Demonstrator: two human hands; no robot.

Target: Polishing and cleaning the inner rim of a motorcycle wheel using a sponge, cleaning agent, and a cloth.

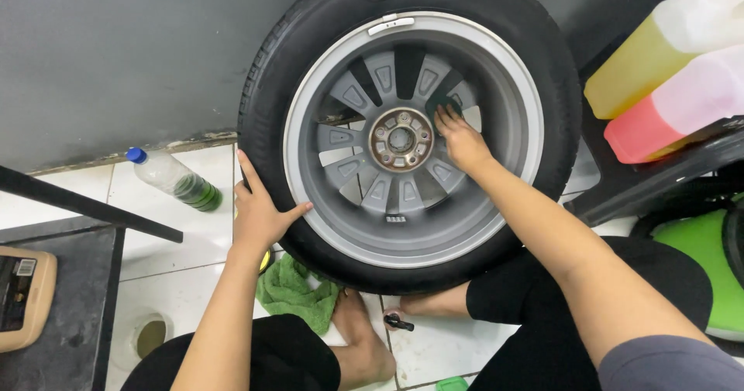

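Wheel (411,127) stands upright on the tiled floor (178,259), tyre leaning against the grey wall (116,58), rim face toward the person, who sits with bare feet braced at its base; presumably this keeps it from rolling. Left hand (260,213) lies flat on the tyre's lower-left sidewall, fingers spread and not clenched, steadying it. Right hand (461,139) reaches into the spokes just right of the hub, fingers pressing a dark green pad (443,103) against a spoke. Green cloth (298,290) lies on the floor under the tyre, within reach. Plastic bottle (174,178) with green liquid lies on its side left of the wheel. Yellow and pink jugs (666,73) rest at upper right.
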